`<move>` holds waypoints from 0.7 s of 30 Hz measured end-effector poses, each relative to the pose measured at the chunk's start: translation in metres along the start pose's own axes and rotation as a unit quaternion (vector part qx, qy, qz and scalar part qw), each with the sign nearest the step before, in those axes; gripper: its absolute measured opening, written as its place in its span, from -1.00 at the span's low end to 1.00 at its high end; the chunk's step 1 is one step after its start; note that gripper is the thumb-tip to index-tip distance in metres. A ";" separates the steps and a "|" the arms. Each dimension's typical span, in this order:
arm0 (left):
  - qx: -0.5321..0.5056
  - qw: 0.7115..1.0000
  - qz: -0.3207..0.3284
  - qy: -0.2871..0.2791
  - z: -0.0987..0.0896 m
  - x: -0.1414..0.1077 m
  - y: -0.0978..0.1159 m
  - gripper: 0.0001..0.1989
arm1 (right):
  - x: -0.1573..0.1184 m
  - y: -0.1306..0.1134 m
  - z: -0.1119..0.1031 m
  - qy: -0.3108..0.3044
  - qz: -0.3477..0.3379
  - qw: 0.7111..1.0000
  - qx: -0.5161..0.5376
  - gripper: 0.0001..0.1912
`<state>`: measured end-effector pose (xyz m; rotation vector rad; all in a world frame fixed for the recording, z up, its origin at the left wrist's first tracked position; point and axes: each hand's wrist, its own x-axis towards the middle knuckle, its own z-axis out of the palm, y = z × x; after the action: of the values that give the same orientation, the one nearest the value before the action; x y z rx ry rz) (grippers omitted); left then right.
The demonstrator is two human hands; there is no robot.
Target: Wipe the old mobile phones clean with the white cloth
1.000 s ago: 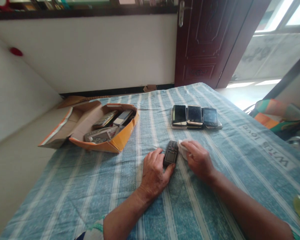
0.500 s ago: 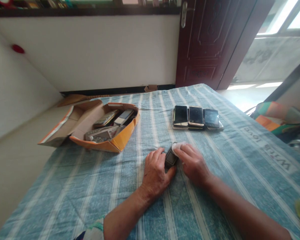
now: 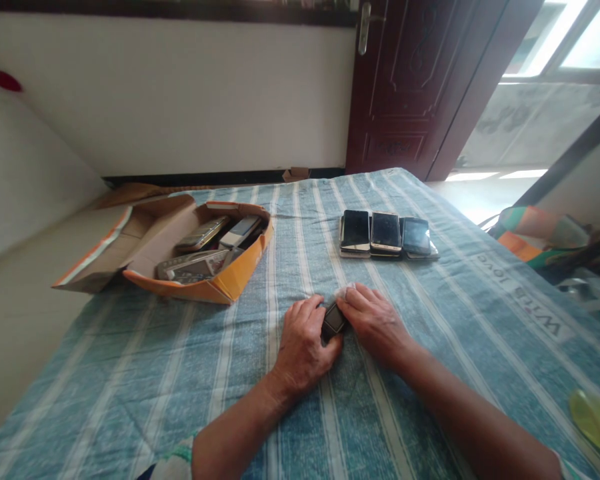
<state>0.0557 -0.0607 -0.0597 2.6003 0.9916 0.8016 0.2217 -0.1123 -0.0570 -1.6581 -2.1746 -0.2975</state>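
A small dark mobile phone [image 3: 334, 321] lies on the striped blue cloth in front of me, tilted a little to the right. My left hand [image 3: 305, 337] grips it from the left, fingers along its far side and thumb at its near end. Pinched in the fingers of my right hand [image 3: 375, 321] is a white wipe [image 3: 345, 291], pressed against the phone's upper right part. My right fingers hide that part of the phone and most of the wipe.
Several phones [image 3: 385, 231] lie in stacks side by side at the back right. An open orange cardboard box [image 3: 240, 270] holding old phones stands at the left. A yellow-green object [image 3: 596, 417] sits near the right edge. Beyond the bed rises a dark red door [image 3: 405, 87].
My right hand has shifted slightly with the wipe over the phone's upper end, covering more of it. The whole view has moved a little, so everything appears further left.
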 end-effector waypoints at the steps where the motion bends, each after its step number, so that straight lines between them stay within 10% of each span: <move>1: 0.001 1.000 0.000 0.000 0.000 0.000 0.000 -0.76 | 0.000 0.002 0.000 -0.001 0.006 1.000 -0.003 -0.81; 10: 0.007 1.000 0.005 0.011 0.000 -0.001 0.000 -0.78 | -0.003 0.021 0.000 -0.007 0.072 0.997 -0.016 -0.79; 17: 0.007 1.000 0.007 0.006 0.000 -0.001 0.001 -0.76 | -0.007 0.035 0.005 0.112 0.141 0.975 0.134 -0.60; 21: 0.008 1.000 0.005 0.007 0.000 -0.001 0.001 -0.75 | -0.003 0.023 0.003 0.032 0.094 0.988 0.117 -0.65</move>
<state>0.0557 -0.0626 -0.0595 2.6180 0.9930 0.8195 0.2442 -0.1078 -0.0626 -1.6793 -1.9059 -0.0404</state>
